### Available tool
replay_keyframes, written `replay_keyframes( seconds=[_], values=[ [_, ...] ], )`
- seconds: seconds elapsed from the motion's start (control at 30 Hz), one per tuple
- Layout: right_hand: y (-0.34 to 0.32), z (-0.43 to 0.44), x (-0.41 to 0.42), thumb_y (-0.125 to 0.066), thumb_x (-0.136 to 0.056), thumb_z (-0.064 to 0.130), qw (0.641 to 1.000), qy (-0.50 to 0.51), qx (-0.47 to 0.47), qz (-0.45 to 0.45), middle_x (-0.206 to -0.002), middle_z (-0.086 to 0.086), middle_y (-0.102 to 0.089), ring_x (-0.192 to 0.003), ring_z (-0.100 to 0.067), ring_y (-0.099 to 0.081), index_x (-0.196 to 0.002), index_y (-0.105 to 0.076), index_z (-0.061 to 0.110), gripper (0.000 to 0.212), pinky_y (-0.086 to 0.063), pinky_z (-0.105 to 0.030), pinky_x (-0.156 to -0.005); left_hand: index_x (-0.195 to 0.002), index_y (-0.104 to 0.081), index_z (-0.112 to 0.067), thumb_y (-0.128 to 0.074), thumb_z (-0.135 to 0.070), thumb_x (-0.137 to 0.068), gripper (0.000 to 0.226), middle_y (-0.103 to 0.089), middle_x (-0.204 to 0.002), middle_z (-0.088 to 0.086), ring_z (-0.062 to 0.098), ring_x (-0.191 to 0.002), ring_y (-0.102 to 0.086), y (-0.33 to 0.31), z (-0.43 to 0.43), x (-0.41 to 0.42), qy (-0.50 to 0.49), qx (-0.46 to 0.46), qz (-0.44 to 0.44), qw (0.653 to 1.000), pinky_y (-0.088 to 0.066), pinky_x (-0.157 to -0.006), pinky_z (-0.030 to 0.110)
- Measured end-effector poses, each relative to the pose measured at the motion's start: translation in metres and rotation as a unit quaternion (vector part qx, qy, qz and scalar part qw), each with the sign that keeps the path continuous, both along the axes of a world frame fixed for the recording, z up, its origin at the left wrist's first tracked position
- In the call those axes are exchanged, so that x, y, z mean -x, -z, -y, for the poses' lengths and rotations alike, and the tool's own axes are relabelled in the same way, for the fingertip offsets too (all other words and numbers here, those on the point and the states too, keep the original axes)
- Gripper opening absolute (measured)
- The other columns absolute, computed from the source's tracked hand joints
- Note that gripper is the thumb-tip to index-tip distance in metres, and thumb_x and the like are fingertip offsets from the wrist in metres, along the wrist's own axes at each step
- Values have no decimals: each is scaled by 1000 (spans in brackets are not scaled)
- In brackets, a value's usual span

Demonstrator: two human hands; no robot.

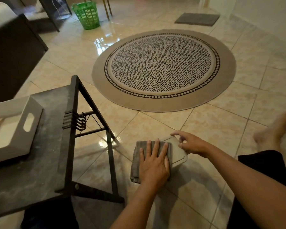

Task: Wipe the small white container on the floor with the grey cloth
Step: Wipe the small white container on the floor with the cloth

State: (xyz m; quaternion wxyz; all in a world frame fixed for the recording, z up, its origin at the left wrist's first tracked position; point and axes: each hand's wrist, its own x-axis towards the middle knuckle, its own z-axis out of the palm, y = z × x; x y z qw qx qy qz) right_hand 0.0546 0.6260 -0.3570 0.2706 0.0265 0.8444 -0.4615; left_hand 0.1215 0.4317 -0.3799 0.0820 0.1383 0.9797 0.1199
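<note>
The small white container [177, 152] lies flat on the tiled floor in front of me, its lid side up. A folded grey cloth [137, 160] covers its left part and spills onto the floor. My left hand [155, 164] presses flat on the cloth, fingers spread and pointing away from me. My right hand [191, 143] grips the container's right edge, thumb on top, holding it in place. The container's left half is hidden under the cloth and hand.
A low dark folding table [45, 164] stands at the left with a white tray [28, 124] on it. A round patterned rug [163, 70] lies ahead. A green basket [87, 14] and grey mat [196, 19] are far off. My bare foot [274, 131] rests at the right.
</note>
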Motion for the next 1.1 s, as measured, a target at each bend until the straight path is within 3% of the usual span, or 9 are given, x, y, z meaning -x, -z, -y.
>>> replay_keyframes(
  seconds=[0.17, 0.37, 0.57, 0.8, 0.93, 1.1],
  values=[
    [5, 6, -13, -51, -94, 0, 999, 37, 6, -31, -100, -18, -53, -88, -32, -63, -130, -53, 28, 46, -63, -36, -68, -155, 3, -40, -18, -50, -102, 57, 22, -161, -6, 22, -146, 28, -10, 0, 19, 29, -13, 23, 999, 18, -116, 49],
    [2, 12, -18, -54, -92, -5, 997, 35, 70, 8, -100, -9, -48, -83, -19, -62, -137, -47, 28, 57, -59, -27, -62, -150, 16, -48, -14, -57, -100, 58, 24, -161, -5, 22, -146, 28, -2, 33, 27, 53, 49, 15, 997, 18, -117, 49],
    [-1, 8, -19, -58, -89, -8, 995, 29, 93, 10, -98, -11, -47, -69, -17, -64, -132, -48, 28, 57, -61, -35, -59, -150, 18, -45, -11, -52, -100, 57, 32, -156, 0, 29, -145, 30, -9, -3, 16, -14, 40, 31, 999, 19, -116, 51],
    [1, 10, -16, -59, -88, -9, 995, 19, 100, 15, -97, -10, -48, -73, -23, -62, -129, -49, 27, 56, -63, -48, -68, -150, 13, -49, -13, -68, -96, 64, 22, -162, -2, 26, -147, 26, -11, 36, 44, 107, 76, 29, 991, 13, -118, 55],
    [3, 16, -13, -56, -87, -11, 995, 15, 102, 15, -96, -9, -48, -74, -24, -62, -129, -49, 26, 57, -62, -54, -71, -151, 12, -49, -14, -66, -97, 62, 12, -165, 3, 28, -149, 20, -2, 36, 33, 64, 61, 2, 996, 13, -117, 58],
    [3, 18, -12, -55, -87, -13, 994, 19, 106, 15, -97, -11, -51, -74, -23, -66, -129, -49, 25, 57, -63, -52, -69, -152, 11, -45, -15, -59, -98, 61, 14, -164, 10, 32, -147, 23, -2, 10, 24, 5, 50, -10, 999, 19, -114, 56]
  ],
)
